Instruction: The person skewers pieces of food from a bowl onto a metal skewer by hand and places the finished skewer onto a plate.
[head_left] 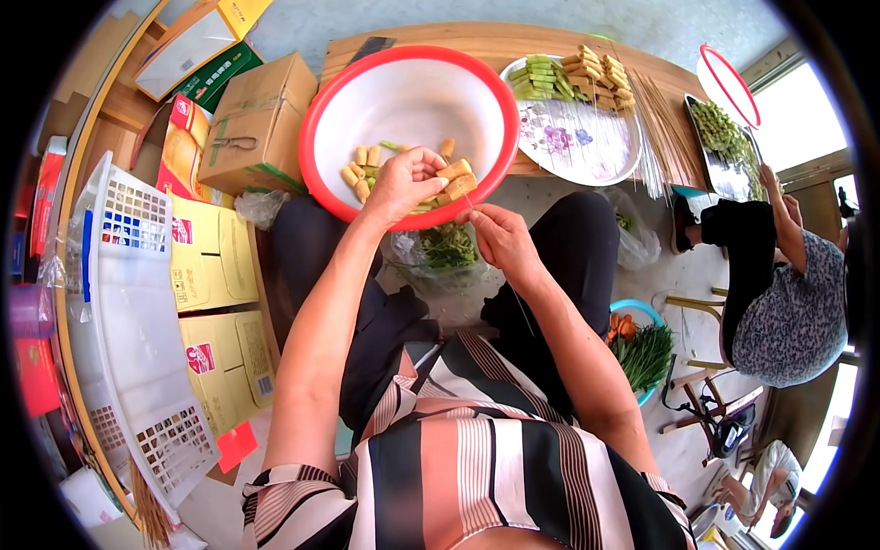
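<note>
A white basin with a red rim (pixel 500 101) stands before me, holding several short tan rolls (pixel 356 171) that look like rolled bean curd sheet, with a few green pieces among them. My left hand (pixel 408 188) is over the basin's near side, its fingers closed on tan rolls (pixel 458 183). Just outside the rim, my right hand (pixel 504 243) pinches a thin skewer (pixel 524 310), whose tip end points toward those rolls. Whether the tip has entered a roll is hard to make out. To the right, a floral plate (pixel 573 147) bears stacked skewered tan rolls (pixel 596 75) and green pieces (pixel 539 78).
Bare skewers (pixel 665 119) lie right of the plate, near a tray of greens (pixel 724 133). A bag of leafy greens (pixel 447 247) sits below the basin. A blue basin (pixel 653 313) holds greens. Cartons (pixel 261 119) stand left; another person (pixel 788 312) sits at right.
</note>
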The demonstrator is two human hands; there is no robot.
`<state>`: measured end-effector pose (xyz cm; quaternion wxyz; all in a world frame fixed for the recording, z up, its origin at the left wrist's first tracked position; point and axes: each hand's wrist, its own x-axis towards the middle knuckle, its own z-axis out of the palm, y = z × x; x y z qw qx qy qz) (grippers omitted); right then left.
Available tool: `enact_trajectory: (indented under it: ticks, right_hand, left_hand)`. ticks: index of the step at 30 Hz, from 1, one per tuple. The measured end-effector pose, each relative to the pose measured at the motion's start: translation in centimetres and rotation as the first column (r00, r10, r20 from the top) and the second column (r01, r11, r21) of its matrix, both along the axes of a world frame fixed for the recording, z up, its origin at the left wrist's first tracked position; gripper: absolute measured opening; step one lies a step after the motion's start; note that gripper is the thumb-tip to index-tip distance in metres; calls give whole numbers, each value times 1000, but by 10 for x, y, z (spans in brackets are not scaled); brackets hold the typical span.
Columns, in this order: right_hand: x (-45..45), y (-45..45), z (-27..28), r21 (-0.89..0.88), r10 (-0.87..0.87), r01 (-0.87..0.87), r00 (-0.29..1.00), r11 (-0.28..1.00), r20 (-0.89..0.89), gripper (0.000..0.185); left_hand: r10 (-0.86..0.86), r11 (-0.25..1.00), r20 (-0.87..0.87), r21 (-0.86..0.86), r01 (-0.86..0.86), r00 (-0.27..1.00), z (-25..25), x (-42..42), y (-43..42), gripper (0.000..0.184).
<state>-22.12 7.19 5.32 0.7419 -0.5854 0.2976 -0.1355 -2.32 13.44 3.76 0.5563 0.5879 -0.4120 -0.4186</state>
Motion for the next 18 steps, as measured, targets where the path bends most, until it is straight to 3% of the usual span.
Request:
enact_trajectory:
  ticks: [5, 9, 12, 13, 14, 15, 18]
  right_hand:
    - [2, -3, -2, 9, -19, 19, 1000, 1000, 10, 23]
    - [2, -5, -1, 26, -46, 45, 999, 999, 28, 24]
    - [1, -5, 2, 45, -62, 60, 997, 997, 40, 24]
    - [0, -5, 3, 47, -62, 60, 997, 997, 44, 24]
    - [0, -4, 3, 48, -56, 54, 997, 997, 46, 24]
    - [0, -3, 3, 30, -56, 54, 998, 998, 38, 25]
    - [-3, -4, 3, -1, -49, 49, 998, 999, 27, 26]
  left_hand:
    - [-77, 997, -92, -10, 76, 993, -1, -7, -1, 16]
    - [-85, 996, -56, 29, 87, 995, 5, -3, -2, 15]
    - [80, 989, 165, 113, -99, 983, -18, 24, -7, 16]
    - [86, 988, 167, 113, -106, 982, -31, 32, -4, 16]
    - [46, 965, 461, 209, -159, 886, -33, 34, -2, 16]
    - [-35, 929, 705, 283, -236, 709, -35, 36, -1, 17]
    - [-164, 899, 765, 377, -225, 623, -39, 30, 4, 19]
